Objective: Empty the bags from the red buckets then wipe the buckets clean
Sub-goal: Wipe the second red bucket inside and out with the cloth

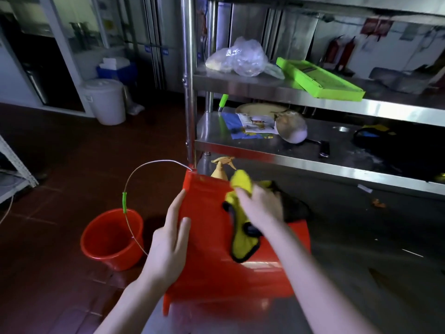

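Looking down, I saw at far left a round red plastic bucket standing upright on the dark red tiled floor, its smooth inside glossy. Just right of it a thin steel wire handle with a short green plastic sleeve arched out from a second red plastic bucket. This one lay tipped on its side at the edge of a brushed steel table.

The left hand lay flat on that tipped bucket's left wall. Its fingers were straight and slightly spread, its palm pressed to the slick plastic, and it clasped nothing.

Further right a soft yellow cloth with a black hem draped down the bucket's upper side. One end was bunched up above the knuckles of the right hand, which gripped the cloth against the bucket. The fingers were blurred, so I could not tell how tightly they closed.

Behind the bucket stood a yellow plastic trigger spray bottle. Beside the right hand sat a black crumpled heap whose material I could not make out.

On the tiered stainless steel shelving above and to the right lay a crinkled clear plastic bag, and next to it a long flat bright green plastic tray.
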Tool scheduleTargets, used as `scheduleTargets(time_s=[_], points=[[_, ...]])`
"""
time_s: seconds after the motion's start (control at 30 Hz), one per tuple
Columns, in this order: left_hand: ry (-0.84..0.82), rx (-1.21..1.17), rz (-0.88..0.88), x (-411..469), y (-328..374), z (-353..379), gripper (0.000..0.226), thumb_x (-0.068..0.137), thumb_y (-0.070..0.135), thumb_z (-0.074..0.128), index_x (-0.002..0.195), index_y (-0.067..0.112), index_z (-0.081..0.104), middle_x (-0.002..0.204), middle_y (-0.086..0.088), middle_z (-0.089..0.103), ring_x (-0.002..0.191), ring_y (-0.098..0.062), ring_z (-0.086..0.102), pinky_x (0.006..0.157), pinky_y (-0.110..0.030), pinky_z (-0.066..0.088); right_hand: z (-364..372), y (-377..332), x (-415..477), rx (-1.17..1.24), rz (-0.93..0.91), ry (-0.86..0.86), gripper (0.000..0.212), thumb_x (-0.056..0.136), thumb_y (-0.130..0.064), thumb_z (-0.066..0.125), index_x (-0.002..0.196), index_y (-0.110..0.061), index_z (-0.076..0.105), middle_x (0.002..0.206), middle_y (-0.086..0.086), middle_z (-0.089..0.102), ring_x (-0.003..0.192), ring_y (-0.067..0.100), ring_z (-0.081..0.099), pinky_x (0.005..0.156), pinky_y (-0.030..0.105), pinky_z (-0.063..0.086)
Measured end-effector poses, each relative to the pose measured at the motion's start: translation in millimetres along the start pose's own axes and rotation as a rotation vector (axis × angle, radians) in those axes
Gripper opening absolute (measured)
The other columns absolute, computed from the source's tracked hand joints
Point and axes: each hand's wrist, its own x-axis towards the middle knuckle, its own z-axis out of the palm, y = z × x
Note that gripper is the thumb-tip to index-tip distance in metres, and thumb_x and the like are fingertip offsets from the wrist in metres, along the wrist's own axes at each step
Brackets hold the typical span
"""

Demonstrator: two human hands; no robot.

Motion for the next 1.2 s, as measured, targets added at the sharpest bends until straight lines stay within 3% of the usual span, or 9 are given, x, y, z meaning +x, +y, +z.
scheduleTargets(time_s=[0.1, 0.2, 0.27, 0.37, 0.53, 0.6, 0.8, 1.03, 1.2], points=[[-0.039, -0.029, -0.023, 10, -4, -8, 0.053, 0.094, 0.059, 0.031, 0.145, 0.058, 0.019, 0.071, 0.008, 0.064, 0.064, -0.002, 0.06, 0.06, -0.017, 0.046, 33, -61, -32, 0.063, -0.339, 0.052, 0.054, 0.089, -0.051, 0.038, 0.137, -0.028, 0.05, 0.144, -0.003, 0.05, 0.136, 0.017, 0.041, 0.115, 0.047, 0.026], [-0.074, -0.099, -0.108, 27, 3, -21, 0.057, 0.092, 0.066, 0.031, 0.147, 0.056, 0.018, 0.128, 0.035, 0.053, 0.123, 0.01, 0.046, 0.093, -0.008, 0.034, 44, -71, -60, 0.051, -0.428, 0.193, 0.061, 0.091, -0.05, 0.034, 0.144, -0.022, 0.044, 0.15, -0.001, 0.043, 0.142, 0.018, 0.034, 0.114, 0.044, 0.028], [-0.012, -0.046, -0.162, 52, 9, -21, 0.063, 0.094, 0.064, 0.037, 0.15, 0.05, 0.012, 0.147, 0.012, 0.043, 0.134, -0.009, 0.041, 0.097, -0.02, 0.031, 50, -64, -74, 0.026, -0.477, 0.25, 0.061, 0.092, -0.05, 0.035, 0.144, -0.021, 0.044, 0.151, -0.001, 0.042, 0.143, 0.018, 0.031, 0.114, 0.049, 0.023], [0.067, 0.089, -0.233, 87, 23, -8, 0.068, 0.096, 0.06, 0.04, 0.154, 0.037, 0.014, 0.14, -0.015, 0.052, 0.107, -0.021, 0.058, 0.082, -0.025, 0.036, 61, -53, -90, 0.006, -0.559, 0.273, 0.06, 0.094, -0.05, 0.036, 0.145, -0.021, 0.041, 0.153, -0.001, 0.038, 0.146, 0.016, 0.024, 0.115, 0.049, 0.019], [0.139, 0.157, -0.227, 90, 23, 8, 0.058, 0.101, 0.041, 0.044, 0.154, 0.026, 0.026, 0.118, -0.012, 0.064, 0.076, -0.003, 0.062, 0.065, -0.014, 0.041, 42, -8, -81, -0.012, -0.617, 0.245, 0.058, 0.092, -0.047, 0.042, 0.144, -0.022, 0.044, 0.152, -0.003, 0.039, 0.145, 0.014, 0.027, 0.107, 0.047, 0.033], [0.176, 0.146, -0.191, 82, 22, 7, 0.053, 0.102, 0.037, 0.042, 0.153, 0.028, 0.029, 0.088, 0.001, 0.065, 0.056, 0.003, 0.06, 0.043, -0.009, 0.038, 26, 19, -72, 0.029, -0.446, 0.286, 0.059, 0.088, -0.046, 0.043, 0.14, -0.018, 0.048, 0.147, 0.002, 0.047, 0.137, 0.019, 0.042, 0.102, 0.045, 0.042], [0.185, 0.057, -0.041, 29, 7, 7, 0.049, 0.1, 0.044, 0.037, 0.147, 0.052, 0.023, 0.069, 0.004, 0.063, 0.056, -0.007, 0.06, 0.049, -0.017, 0.045, -18, 71, -17, 0.092, 0.082, 0.17, 0.029, 0.097, -0.034, 0.047, 0.117, -0.016, 0.058, 0.122, 0.008, 0.06, 0.114, 0.032, 0.055, 0.094, 0.04, 0.042], [0.153, 0.099, 0.028, 26, -4, -2, 0.048, 0.099, 0.043, 0.037, 0.142, 0.059, 0.024, 0.054, -0.01, 0.057, 0.039, -0.018, 0.05, 0.04, -0.021, 0.033, 40, -56, -32, 0.047, -0.485, 0.093, 0.058, 0.089, -0.042, 0.044, 0.144, -0.023, 0.044, 0.151, -0.004, 0.041, 0.142, 0.015, 0.032, 0.115, 0.041, 0.021], [0.174, 0.079, 0.067, 12, -9, -7, 0.047, 0.093, 0.052, 0.036, 0.14, 0.059, 0.031, 0.057, -0.004, 0.059, 0.035, -0.015, 0.049, 0.033, -0.026, 0.042, 27, -20, -40, 0.085, -0.522, 0.126, 0.058, 0.092, -0.048, 0.037, 0.146, -0.027, 0.038, 0.151, -0.008, 0.041, 0.137, 0.011, 0.039, 0.104, 0.032, 0.042]])
